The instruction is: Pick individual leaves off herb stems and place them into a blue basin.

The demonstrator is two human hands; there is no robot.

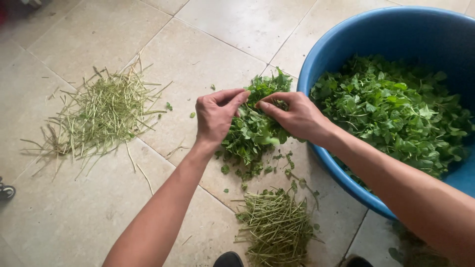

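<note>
Right at the bottom edge you can just see the dark toe of a shoe [228, 259], and next to it a heap of bare pale-green stems [277, 227] on the beige tiled floor [99, 29].

Up from there is the main thing: a bunch of small-leaved green herbs [255, 131], held up between both hands over the floor, just left of the tub's rim. Leaves look fresh, bright green, roundish and bunched thick, with a few loose bits dropped on the tiles underneath.

Left hand [215, 116] is pinched shut on the bunch's left side, thumb and forefinger meeting at the top leaves. Right hand [294, 116] is closed around the right side of it, fingers curled in among the leaves. The two hands nearly touch at the fingertips.

Just right of the hands sits a big round blue plastic tub [316, 59], holding a deep pile of loose picked green leaves [396, 109].

Well off to the left is a second, wider scatter of thin stripped stalks [99, 111], spread out flat over the tiles.
</note>
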